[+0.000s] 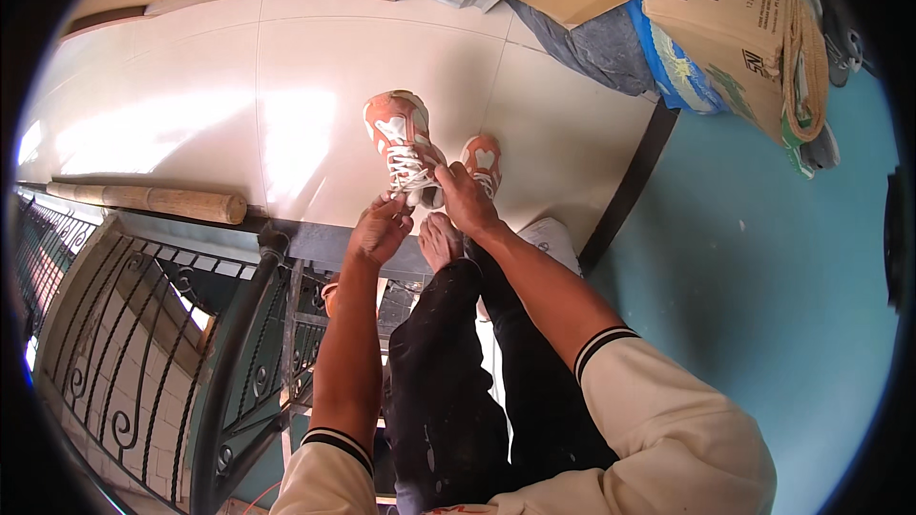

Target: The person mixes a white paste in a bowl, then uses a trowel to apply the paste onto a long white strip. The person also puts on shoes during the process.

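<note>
An orange and white sneaker [396, 124] with white laces [405, 168] sits on the tiles just beyond my bare foot [440, 240]. My left hand [382, 228] is closed, its fingertips pinching at the laces on the near left of the shoe. On the right, my right hand [466, 200] is closed at the shoe's near right edge, also by the laces; its fingertips are partly hidden. A matching sneaker [482, 154] stands beyond my right hand. Whether my other foot is inside it is hidden by the hand and the dark trouser leg.
To the left are a bamboo pole [148, 200] and a black metal railing [124, 353] beside a stairwell. Cardboard boxes [735, 29] and a blue bag [673, 67] lie far right, along a teal wall [763, 248]. A dark step edge [358, 246] runs beneath my hands.
</note>
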Demonstrator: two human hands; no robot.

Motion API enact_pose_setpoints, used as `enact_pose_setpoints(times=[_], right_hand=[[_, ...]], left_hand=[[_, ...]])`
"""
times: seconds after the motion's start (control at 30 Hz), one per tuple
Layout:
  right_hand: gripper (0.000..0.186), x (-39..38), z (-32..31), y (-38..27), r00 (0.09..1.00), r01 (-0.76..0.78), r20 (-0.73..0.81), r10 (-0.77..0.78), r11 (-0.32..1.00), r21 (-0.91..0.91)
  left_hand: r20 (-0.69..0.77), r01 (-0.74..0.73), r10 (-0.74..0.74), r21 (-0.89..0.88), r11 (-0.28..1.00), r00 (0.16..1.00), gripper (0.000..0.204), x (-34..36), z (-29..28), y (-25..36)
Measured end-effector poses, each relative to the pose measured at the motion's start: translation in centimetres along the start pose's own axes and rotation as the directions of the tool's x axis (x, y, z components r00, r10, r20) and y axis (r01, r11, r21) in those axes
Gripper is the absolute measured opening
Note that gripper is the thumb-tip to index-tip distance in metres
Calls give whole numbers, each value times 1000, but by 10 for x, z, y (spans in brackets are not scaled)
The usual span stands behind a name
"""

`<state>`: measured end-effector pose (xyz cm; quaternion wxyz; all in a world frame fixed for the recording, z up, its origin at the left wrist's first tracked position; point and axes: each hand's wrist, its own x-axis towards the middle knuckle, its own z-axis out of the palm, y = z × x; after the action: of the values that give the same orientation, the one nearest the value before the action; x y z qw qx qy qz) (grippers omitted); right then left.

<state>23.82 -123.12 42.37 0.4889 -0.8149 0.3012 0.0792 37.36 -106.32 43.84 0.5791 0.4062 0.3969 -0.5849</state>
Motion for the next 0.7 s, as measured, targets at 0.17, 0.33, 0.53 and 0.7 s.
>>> enact_pose_setpoints(times=[0.17,0.33,0.53,0.7], right_hand=[[20,-19,12,32,993,60,108,-50,994,-88],[17,-18,36,49,968,-3,246,41,988,-153],[13,15,58,65,922,-82,354,154,974,-210],[16,30,73,94,910,-59,377,171,955,-290]], left_hand=[[11,64,-63,-44,997,998,16,10,-35,-36],[-180,38,-68,-168,985,981,18,37,-59,-60],[-313,55,-97,-139,989,945,18,78,-71,-49],[-289,38,-49,-43,998,956,22,112,-71,-45]])
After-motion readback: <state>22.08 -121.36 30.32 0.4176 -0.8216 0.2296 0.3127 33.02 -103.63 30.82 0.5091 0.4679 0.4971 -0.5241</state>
